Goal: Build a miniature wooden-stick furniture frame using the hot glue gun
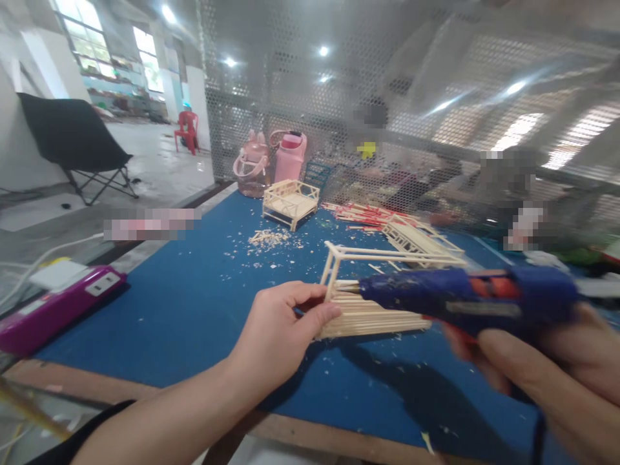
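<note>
Between thumb and fingers, my left hand [278, 329] pinches the left end of a small frame of thin wooden sticks [378, 326]. The frame has a slatted base, with upright and long sticks rising above it. My right hand [527, 361] is wrapped around a blue hot glue gun [426, 290], slightly blurred. Its metal nozzle points left and meets or nearly meets the frame's corner beside my left fingertips; exact contact is hard to tell. Behind stands a small stick-built bed or bench [293, 201], and a similar stick piece [421, 242] lies to the right.
Red-tipped sticks [368, 216] lie in a pile at the back, and wood scraps [268, 239] litter the blue tabletop [194, 310]. Two pink bottles [289, 155] stand by the perforated metal screen [349, 97]. A purple power strip [62, 307] sits at the left edge.
</note>
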Demonstrator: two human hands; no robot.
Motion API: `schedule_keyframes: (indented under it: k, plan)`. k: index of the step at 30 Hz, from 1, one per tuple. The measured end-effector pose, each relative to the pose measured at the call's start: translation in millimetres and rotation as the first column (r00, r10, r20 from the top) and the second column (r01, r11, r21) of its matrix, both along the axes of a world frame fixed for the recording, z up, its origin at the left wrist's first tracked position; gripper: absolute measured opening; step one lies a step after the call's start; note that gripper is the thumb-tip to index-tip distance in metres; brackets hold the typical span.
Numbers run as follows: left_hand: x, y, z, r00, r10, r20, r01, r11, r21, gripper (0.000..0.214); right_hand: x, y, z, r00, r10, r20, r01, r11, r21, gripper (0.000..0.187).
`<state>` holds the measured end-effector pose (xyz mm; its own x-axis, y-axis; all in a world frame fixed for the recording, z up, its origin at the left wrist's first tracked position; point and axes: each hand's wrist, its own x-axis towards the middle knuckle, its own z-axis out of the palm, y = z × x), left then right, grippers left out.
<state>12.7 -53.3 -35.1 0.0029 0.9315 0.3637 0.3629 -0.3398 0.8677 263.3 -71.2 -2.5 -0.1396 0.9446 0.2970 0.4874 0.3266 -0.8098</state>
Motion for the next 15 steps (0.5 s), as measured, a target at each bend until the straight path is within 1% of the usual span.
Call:
schedule_keyframes:
  k: [1, 2, 3, 4, 5, 6, 7, 9, 11, 13, 15]
  plan:
    - [0, 0, 1.6, 1.0, 0.001, -0.006, -0.001, 1.0, -0.009, 0.014, -7, 2, 5.0, 0.998, 0.03, -0.055, -0.032, 0.999, -0.038, 0.02]
    - [-1, 0, 3.1, 1.0, 0.006, -0.012, -0.007, 1.0, -0.02, 0.015, -13, 5, 10.7, 0.984, 0.114, -0.139, -0.13, 0.985, -0.116, 0.025]
    - [-1, 1, 4.4, 1.0, 0.016, -0.018, -0.017, 0.999, -0.032, 0.016, -18, 8, 16.6, 0.945, 0.19, -0.268, -0.245, 0.95, -0.192, 0.026]
    - [-2, 2, 5.2, 0.999, 0.029, -0.022, -0.03, 0.998, -0.046, 0.017, -22, 11, 22.4, 0.879, 0.259, -0.4, -0.367, 0.903, -0.224, 0.026]
    - [-3, 4, 5.6, 0.999, 0.042, -0.025, -0.044, 0.997, -0.06, 0.019, -24, 14, 27.5, 0.816, 0.297, -0.497, -0.461, 0.853, -0.247, 0.025]
    - [-3, 6, 5.3, 0.998, 0.053, -0.029, -0.055, 0.996, -0.073, 0.022, -25, 18, 31.8, 0.751, 0.337, -0.567, -0.54, 0.808, -0.235, 0.025]
    - [-4, 8, 4.6, 0.997, 0.06, -0.039, -0.063, 0.994, -0.084, 0.025, -24, 20, 34.8, 0.696, 0.358, -0.622, -0.591, 0.778, -0.214, 0.027]
    - [-6, 11, 2.4, 0.995, 0.076, -0.068, -0.082, 0.992, -0.099, 0.031, -20, 24, 37.4, 0.629, 0.375, -0.681, -0.646, 0.739, -0.19, 0.034]
    - [-8, 13, 0.2, 0.992, 0.085, -0.09, -0.095, 0.99, -0.108, 0.036, -16, 25, 36.2, 0.602, 0.37, -0.707, -0.662, 0.727, -0.183, 0.044]
    - [-10, 14, -0.7, 0.991, 0.088, -0.096, -0.099, 0.989, -0.113, 0.039, -13, 26, 33.0, 0.598, 0.361, -0.715, -0.653, 0.737, -0.174, 0.047]
    - [-10, 14, -0.3, 0.991, 0.095, -0.092, -0.105, 0.989, -0.106, 0.038, -12, 27, 29.1, 0.601, 0.352, -0.718, -0.64, 0.75, -0.167, 0.044]
